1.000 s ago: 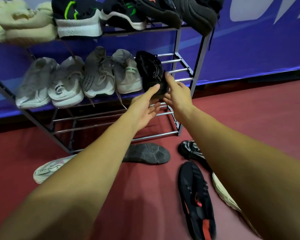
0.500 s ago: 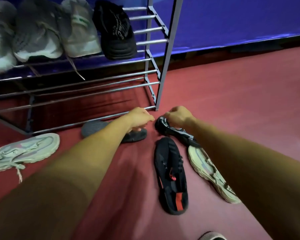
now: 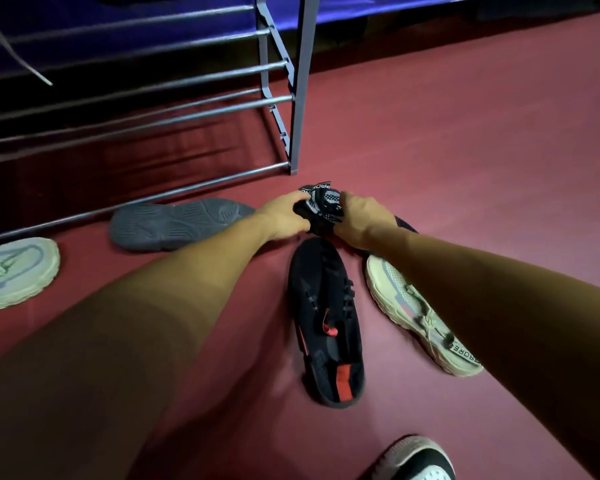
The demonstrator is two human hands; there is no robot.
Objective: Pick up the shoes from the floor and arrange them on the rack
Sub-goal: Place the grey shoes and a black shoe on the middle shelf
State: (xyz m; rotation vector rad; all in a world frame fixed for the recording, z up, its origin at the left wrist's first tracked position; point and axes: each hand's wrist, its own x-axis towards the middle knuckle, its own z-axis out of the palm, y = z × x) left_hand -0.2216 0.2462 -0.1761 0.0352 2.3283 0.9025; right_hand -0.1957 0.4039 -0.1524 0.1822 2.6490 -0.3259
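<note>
Hands, left hand point(image 3: 284, 216) and right hand point(image 3: 362, 220), are pinching the black patterned shoe point(image 3: 321, 206) between both grips; lifting it level toward the rack point(image 3: 300, 81) is advisable.

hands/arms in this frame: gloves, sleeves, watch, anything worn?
Nothing worn that shows. The left hand and the right hand are bare, no gloves, and no rings visible on the parts in view. Both forearms are bare to the frame edge: no sleeves, watch, bands or markings. The near parts of the arms are blurred, so fine detail there cannot be told.
</note>
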